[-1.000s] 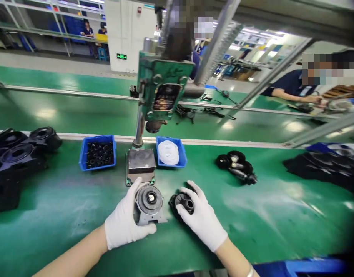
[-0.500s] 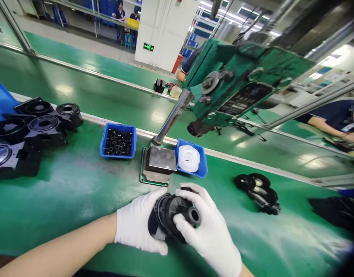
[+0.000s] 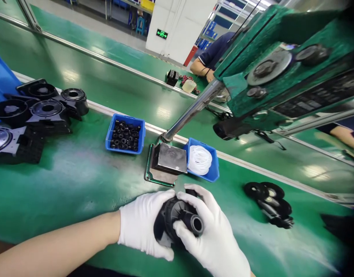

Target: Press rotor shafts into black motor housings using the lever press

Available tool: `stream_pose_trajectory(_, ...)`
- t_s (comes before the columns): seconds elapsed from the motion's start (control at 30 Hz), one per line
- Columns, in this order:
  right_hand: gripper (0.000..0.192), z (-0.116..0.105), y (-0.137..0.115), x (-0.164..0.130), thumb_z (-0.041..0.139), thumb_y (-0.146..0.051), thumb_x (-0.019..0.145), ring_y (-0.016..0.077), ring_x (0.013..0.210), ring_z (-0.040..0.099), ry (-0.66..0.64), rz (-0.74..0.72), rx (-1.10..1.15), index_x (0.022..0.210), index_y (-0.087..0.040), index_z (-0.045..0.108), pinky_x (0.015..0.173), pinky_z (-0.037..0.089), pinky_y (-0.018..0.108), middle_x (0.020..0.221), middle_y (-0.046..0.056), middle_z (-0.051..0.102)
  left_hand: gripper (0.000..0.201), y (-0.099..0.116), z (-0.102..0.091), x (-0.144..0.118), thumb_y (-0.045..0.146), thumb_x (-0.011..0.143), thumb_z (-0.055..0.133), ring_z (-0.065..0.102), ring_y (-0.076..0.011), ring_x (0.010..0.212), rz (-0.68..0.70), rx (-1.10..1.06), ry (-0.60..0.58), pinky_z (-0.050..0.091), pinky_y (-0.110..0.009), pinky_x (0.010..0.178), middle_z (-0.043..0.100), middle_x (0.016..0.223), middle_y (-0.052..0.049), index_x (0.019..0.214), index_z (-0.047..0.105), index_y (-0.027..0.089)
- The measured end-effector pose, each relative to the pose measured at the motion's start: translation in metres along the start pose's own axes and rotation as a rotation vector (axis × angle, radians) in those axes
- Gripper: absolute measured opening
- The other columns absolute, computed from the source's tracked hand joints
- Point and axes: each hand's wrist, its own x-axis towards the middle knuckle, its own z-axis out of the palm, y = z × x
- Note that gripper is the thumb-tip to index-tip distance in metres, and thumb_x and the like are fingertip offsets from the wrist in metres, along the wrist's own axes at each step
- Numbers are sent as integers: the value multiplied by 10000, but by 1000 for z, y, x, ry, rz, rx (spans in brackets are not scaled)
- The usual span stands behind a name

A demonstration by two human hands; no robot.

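Fingers (image 3: 194, 200) of the right hand (image 3: 214, 234) are curling over the top of a black round housing (image 3: 177, 217), clamped on it, with the thumb pressing beside its short tubular neck (image 3: 196, 224). I am reading the left hand (image 3: 143, 225) as cupping the same housing from the opposite side, fingers closed against its ribbed flank. Both hands are wearing white gloves, and the housing is sitting between the two palms, just above the bench surface; whether it is touching the bench I cannot tell.

I am viewing a green bench surface (image 3: 64, 184), glossy and scuffed, with a metal rail running along its far edge. Directly beyond the hands, a grey metal block (image 3: 168, 158) is resting on a green base plate, and a polished steel column (image 3: 191, 111) is rising at a tilt from it to a green press head (image 3: 280, 61). A blue bin of small black rings (image 3: 125, 134) is standing left of the block; a blue bin of white rings (image 3: 201, 161) is touching the block's right side. Black housings (image 3: 35, 111) are lying stacked at far left, and black wheeled parts (image 3: 270, 204) are lying well apart at right. Behind the rail, a second green belt is running past a person in a dark blue shirt (image 3: 214, 52).
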Motion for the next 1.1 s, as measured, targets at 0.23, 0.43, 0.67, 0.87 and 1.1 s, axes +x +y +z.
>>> stream_pose_trajectory(0.23, 376, 5, 1, -3, 580, -372, 811, 301, 1028, 586, 16, -13, -4, 1141, -197, 532, 765, 567, 477, 1205, 151, 482, 1077, -2, 3, -1, 310, 455, 813, 647, -279, 969, -25, -32, 27, 528, -402, 908, 616, 1122, -47, 1365, 246, 208)
stream_pose_trajectory(0.43, 376, 14, 1, -6, 549, -424, 856, 299, 1055, 566, 76, -2, 34, 1161, -205, 527, 785, 558, 470, 1217, 149, 472, 1150, -10, 10, -3, 293, 508, 784, 650, -276, 1003, 45, -25, 61, 501, -414, 987, 609, 1128, -36, 1433, 104, 225)
stream_pose_trajectory(0.67, 641, 19, -6, -10, 627, -322, 758, 320, 1150, 527, 90, 102, 150, 1345, -182, 411, 921, 520, 500, 1271, 167, 428, 995, -20, 19, -8, 175, 569, 715, 559, -324, 1187, 319, 204, 175, 492, -474, 1008, 492, 1304, -113, 1421, 210, 273)
stream_pose_trajectory(0.87, 891, 24, -6, -7, 665, -261, 650, 342, 1182, 539, 95, 127, 189, 1455, -133, 305, 986, 481, 519, 1293, 191, 473, 945, -18, 29, -5, 82, 561, 620, 510, -326, 1262, 374, 270, 206, 476, -507, 1043, 465, 1363, -114, 1409, 262, 296)
stream_pose_trajectory(1.1, 502, -116, 15, 43, 507, -516, 920, 279, 1170, 598, 454, -23, 295, 1292, -179, 540, 1003, 495, 490, 1298, 151, 591, 896, 39, -21, 3, 105, 591, 654, 528, -334, 1255, 351, 331, 335, 417, -525, 1095, 490, 1386, -100, 1391, 299, 298)
